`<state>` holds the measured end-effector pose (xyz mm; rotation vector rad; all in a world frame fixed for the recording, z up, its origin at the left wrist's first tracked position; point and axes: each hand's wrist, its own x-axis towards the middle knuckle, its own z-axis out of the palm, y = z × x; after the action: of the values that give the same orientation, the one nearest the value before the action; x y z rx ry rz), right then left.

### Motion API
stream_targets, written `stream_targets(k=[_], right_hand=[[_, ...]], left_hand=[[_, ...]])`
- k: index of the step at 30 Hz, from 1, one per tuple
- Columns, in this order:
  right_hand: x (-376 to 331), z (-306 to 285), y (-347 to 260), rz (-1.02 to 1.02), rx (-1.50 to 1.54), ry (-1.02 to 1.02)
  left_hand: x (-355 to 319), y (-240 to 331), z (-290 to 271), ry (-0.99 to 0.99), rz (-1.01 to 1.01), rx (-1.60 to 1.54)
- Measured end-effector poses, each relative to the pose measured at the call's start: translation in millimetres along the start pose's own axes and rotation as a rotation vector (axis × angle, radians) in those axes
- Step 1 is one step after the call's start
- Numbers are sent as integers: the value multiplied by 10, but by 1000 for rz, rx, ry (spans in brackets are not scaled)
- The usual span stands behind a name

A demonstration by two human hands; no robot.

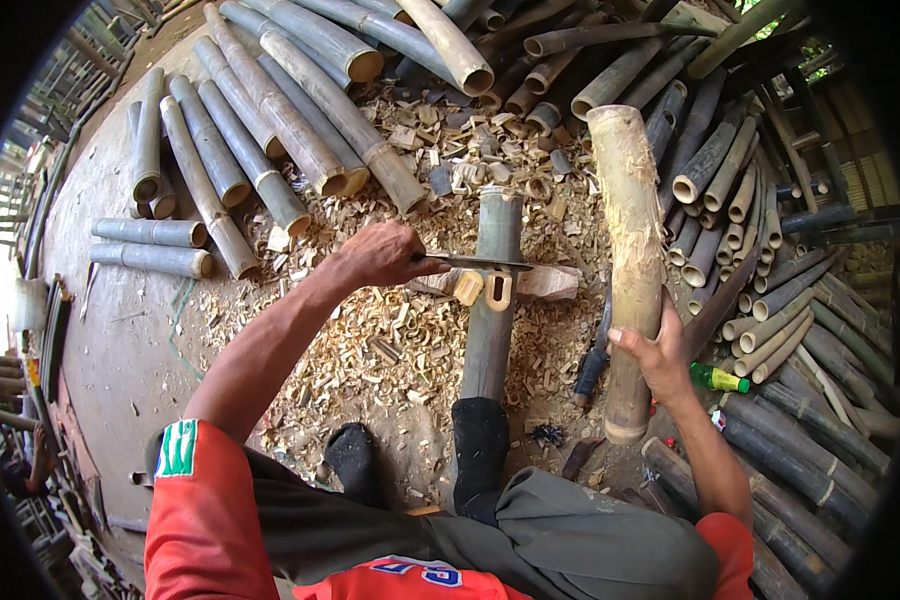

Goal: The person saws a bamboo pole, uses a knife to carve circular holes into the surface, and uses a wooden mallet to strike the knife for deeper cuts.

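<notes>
My left hand point(385, 255) is closed round the handle of a knife point(480, 263), its dark blade lying crosswise on a grey-green bamboo tube point(490, 345). Just below the blade, a pale oval opening point(499, 290) shows in the tube's wall, with a pale bamboo chip point(468, 288) beside it. My right hand point(655, 345) grips the lower part of a thick, pale bamboo club point(630, 220), held upright to the right of the tube. The club's side is frayed and dented. A black-socked foot point(478, 440) rests on the tube's near end.
Under the tube lies a wood block point(555, 284). Shavings point(370, 360) cover the ground around it. Cut bamboo tubes point(290, 125) lie at the far left, and stacked bamboo point(730, 190) fills the right side. A green bottle point(718, 378) lies right of my right hand.
</notes>
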<state>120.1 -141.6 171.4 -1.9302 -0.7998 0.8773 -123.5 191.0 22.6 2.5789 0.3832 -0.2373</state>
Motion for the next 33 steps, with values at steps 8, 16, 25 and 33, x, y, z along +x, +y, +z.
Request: stream_targets(k=[8,16,25,33], right_hand=[[-45,132,-82,-58,-79,-59],[-30,340,110,-229,-303,-8],[301,180,-652,-85,-539,-205],[575,409,11,207,-761,-391]], left_hand=[[-7,-37,96,4,-18,47],[-34,121,75,6,-120,112],[-32,-6,119,-89,-166,66],[143,94,64,-124,-135,-6]])
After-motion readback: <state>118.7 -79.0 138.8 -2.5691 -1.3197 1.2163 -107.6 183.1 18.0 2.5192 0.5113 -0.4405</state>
